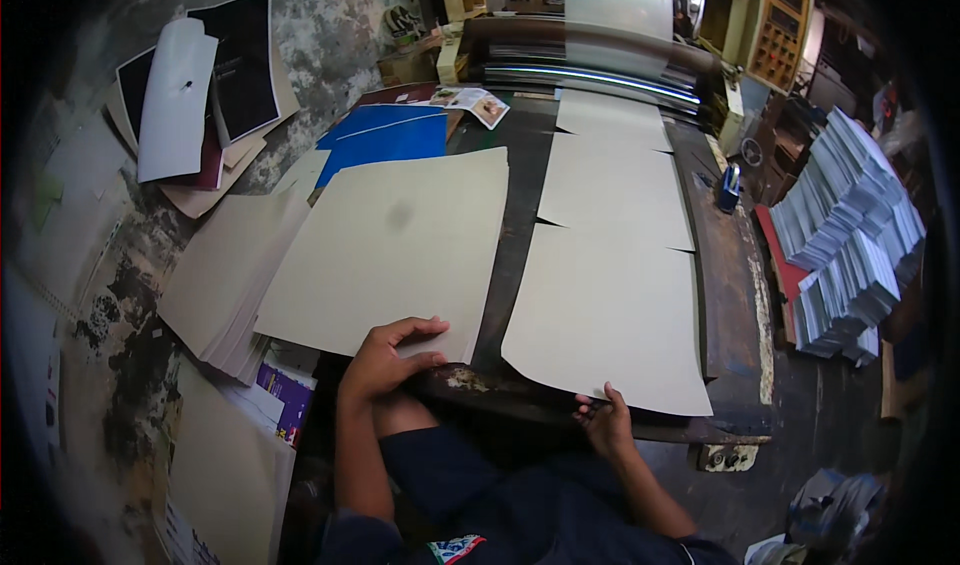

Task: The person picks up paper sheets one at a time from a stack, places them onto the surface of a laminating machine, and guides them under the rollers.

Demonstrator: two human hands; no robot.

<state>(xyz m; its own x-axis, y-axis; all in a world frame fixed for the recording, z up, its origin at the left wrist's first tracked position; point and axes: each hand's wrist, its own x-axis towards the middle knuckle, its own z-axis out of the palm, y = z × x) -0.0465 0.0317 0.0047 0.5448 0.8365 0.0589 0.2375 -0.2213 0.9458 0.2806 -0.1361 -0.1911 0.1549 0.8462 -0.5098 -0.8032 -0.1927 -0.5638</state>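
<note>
My left hand (395,355) rests on the near right corner of a stack of pale greyish board sheets (390,235), its thumb and forefinger spread apart. To the right, a row of overlapping board sheets runs away from me across the dark machine table. My right hand (608,423) is at the near edge of the closest board sheet (610,315), thumb uppermost and fingers curled at the edge, pinching it. That sheet's near edge reaches past the table edge. Farther along lie a second sheet (615,190) and a third (615,113), which reaches toward the rollers.
Metal rollers (590,80) span the table's far end, below a control panel (782,30). Blue sheets (385,140) lie beyond the left stack. More boards (235,275) lean at the left. Bundled paper stacks (845,235) stand at the right. A small blue object (731,187) sits on the table's right side.
</note>
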